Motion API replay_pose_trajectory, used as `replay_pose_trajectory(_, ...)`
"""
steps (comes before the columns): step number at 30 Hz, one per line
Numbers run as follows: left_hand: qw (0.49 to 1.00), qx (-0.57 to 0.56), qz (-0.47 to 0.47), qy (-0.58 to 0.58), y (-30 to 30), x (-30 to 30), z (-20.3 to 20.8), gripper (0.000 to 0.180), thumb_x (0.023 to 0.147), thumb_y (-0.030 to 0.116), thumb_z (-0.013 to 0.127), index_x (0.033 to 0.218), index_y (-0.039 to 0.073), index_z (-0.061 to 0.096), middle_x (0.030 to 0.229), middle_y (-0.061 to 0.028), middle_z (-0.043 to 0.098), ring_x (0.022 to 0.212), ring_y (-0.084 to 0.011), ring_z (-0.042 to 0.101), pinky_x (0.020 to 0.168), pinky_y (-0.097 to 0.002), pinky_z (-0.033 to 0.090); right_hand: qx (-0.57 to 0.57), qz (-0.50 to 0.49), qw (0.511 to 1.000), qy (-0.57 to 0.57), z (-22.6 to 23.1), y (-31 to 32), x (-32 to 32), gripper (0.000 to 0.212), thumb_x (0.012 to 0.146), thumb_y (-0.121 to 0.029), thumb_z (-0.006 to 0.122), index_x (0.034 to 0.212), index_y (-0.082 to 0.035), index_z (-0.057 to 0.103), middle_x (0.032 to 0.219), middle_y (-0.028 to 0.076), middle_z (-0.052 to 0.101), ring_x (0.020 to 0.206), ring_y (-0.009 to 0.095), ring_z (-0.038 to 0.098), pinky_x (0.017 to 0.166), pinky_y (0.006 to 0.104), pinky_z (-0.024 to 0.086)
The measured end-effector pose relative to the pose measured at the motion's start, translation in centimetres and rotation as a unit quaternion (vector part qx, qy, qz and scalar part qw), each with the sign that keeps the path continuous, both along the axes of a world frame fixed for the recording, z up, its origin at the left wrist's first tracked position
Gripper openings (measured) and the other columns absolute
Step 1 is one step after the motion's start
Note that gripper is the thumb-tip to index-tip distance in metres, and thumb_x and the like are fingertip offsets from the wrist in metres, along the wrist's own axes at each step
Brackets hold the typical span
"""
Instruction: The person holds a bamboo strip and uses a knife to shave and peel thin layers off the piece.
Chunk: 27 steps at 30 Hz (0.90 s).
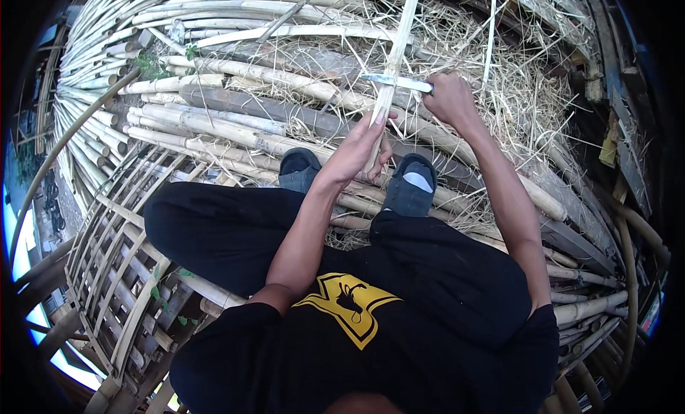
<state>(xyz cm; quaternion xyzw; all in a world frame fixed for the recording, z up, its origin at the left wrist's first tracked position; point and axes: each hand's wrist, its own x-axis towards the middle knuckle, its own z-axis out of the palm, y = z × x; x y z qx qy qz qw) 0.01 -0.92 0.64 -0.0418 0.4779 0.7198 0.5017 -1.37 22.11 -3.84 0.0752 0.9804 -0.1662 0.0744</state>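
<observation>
My left hand (365, 146) grips the near end of a long, pale bamboo strip (401, 39), its thumb laid along the strip. From there the strip runs up and away, past the top edge of the view. In my right hand (449, 100), closed in a fist, is a knife (407, 83). Its blade points left and lies across the strip just beyond my left thumb. The knife's handle is hidden inside my fist. My left fingers curl round the strip's lower end.
Bamboo poles (278, 78) lie stacked beneath and ahead of my sandalled feet (410, 185). Thin shavings (521, 114) cover the ground at the right. A woven bamboo lattice (121, 271) stands at the left, with a curved stick (71, 132) rising beside it. Wooden boards (553, 7) lie at the far right.
</observation>
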Motion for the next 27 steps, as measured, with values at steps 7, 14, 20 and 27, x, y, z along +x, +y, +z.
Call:
replay_pose_trajectory(7,0.996,0.05,0.051,-0.049,-0.4,-0.8,-1.2,0.022,0.101,0.024,0.042,0.114,0.007,0.047,0.06,0.0044,0.034,0.04,-0.0015,0.028,0.031,-0.0167,0.022,-0.085,0.075,0.992,-0.057,-0.1,-0.9,-0.1,0.031,0.075,-0.034,0.065,0.08,-0.003,0.069,0.063,0.017,0.061,0.055,0.033,0.059,0.058,0.0418,0.049)
replay_pose_trajectory(14,0.999,-0.031,0.011,-0.008,-1.0,-1.1,-0.2,0.023,0.101,0.032,0.041,0.098,0.009,0.045,0.055,0.0062,0.027,0.037,-0.0017,0.024,0.03,-0.0179,0.02,-0.564,0.007,0.751,-0.344,0.9,-0.4,0.4,0.036,0.086,-0.031,0.067,0.061,-0.011,0.052,0.048,-0.006,0.041,0.039,0.005,0.038,0.038,0.0212,0.025)
replay_pose_trajectory(20,0.998,-0.053,-0.037,0.017,-0.8,-0.7,-1.7,0.031,0.1,0.039,0.04,0.088,0.011,0.041,0.054,0.0065,0.028,0.036,-0.0028,0.023,0.03,-0.0206,0.02,-0.188,0.06,0.97,-0.141,-1.4,-1.2,1.1,0.038,0.081,-0.031,0.063,0.063,0.003,0.061,0.05,0.013,0.054,0.044,0.024,0.053,0.046,0.0401,0.042)
replay_pose_trajectory(27,0.997,-0.077,-0.013,0.019,-0.6,-0.7,-2.7,0.03,0.101,0.039,0.04,0.087,0.012,0.04,0.053,0.0058,0.029,0.035,-0.0033,0.022,0.031,-0.0229,0.016,-0.122,0.025,0.985,-0.116,-1.7,-2.2,0.8,0.026,0.074,-0.014,0.051,0.083,0.0,0.07,0.054,0.02,0.058,0.048,0.028,0.058,0.052,0.0429,0.049)
